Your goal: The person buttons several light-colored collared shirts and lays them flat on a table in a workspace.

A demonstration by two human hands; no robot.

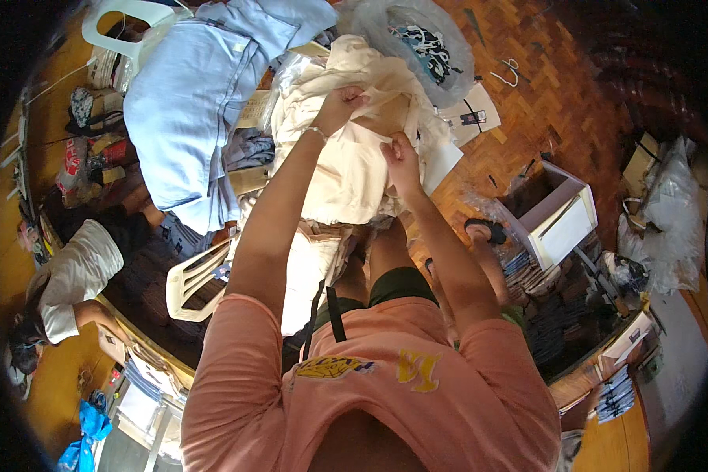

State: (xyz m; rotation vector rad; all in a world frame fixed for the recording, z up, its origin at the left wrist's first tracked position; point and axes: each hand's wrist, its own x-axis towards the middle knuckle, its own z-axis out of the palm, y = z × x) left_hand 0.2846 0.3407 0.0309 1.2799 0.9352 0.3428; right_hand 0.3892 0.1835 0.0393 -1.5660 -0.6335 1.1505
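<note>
A heap of cream cloth [315, 177] lies in front of me, bunched and creased. My left hand [340, 108] is closed on the cloth toward its far side, fingers curled, with a bracelet at the wrist. Nearer and to the right, my right hand [403, 165] pinches another part of the same cloth. Between the two hands the fabric is drawn up in folds. What lies under the heap is mostly hidden.
Light blue fabric [182, 118] is piled at the left by a white plastic chair [110, 39]. A clear plastic bag [455, 86] with dark items stands far right of the heap. An open box [558, 232] sits at the right. Another person [79, 275] bends at the left.
</note>
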